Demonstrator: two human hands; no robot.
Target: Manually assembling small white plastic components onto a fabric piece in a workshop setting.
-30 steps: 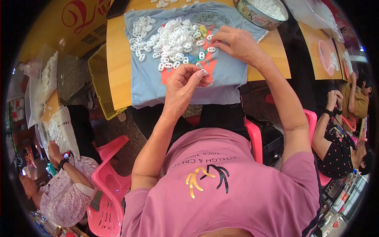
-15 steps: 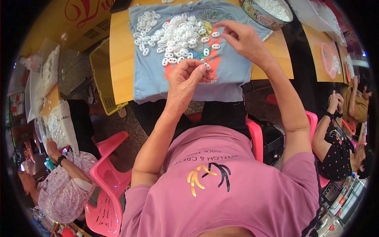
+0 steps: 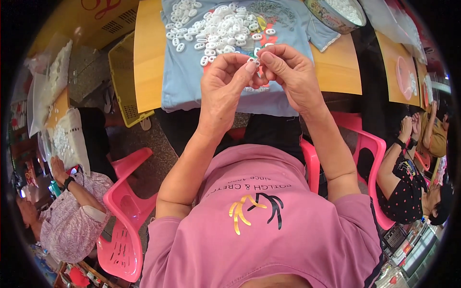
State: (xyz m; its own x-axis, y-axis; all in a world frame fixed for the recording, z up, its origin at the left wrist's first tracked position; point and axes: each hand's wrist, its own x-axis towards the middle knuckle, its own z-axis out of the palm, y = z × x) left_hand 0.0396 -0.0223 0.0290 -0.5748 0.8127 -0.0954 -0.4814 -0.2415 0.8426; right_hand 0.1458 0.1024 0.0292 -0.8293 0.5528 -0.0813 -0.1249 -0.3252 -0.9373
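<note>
My left hand [image 3: 225, 84] pinches a small white two-holed plastic piece [image 3: 253, 61] between thumb and forefinger. Right against it, my right hand [image 3: 294, 77] is closed at the fingertips; whatever is in that pinch is too small to make out. Both hands are over the near part of a blue-grey printed T-shirt [image 3: 185, 91] spread on the table. Just beyond them lies a heap of white two-holed oval pieces [image 3: 225, 29], with a few loose ones at its edges. At its far right is a scatter of thin dark grey bits [image 3: 276, 13].
A round tin [image 3: 336, 13] full of white pieces stands at the far right of the wooden table [image 3: 338, 72]. A yellow crate [image 3: 122, 79] is on the floor at left. Pink chairs [image 3: 126, 211] flank me, and other people sit at tables on both sides.
My right hand has come from beside the dark bits, near and leftward, to meet my left fingertips. My left hand still pinches the white piece. The view has shifted slightly.
</note>
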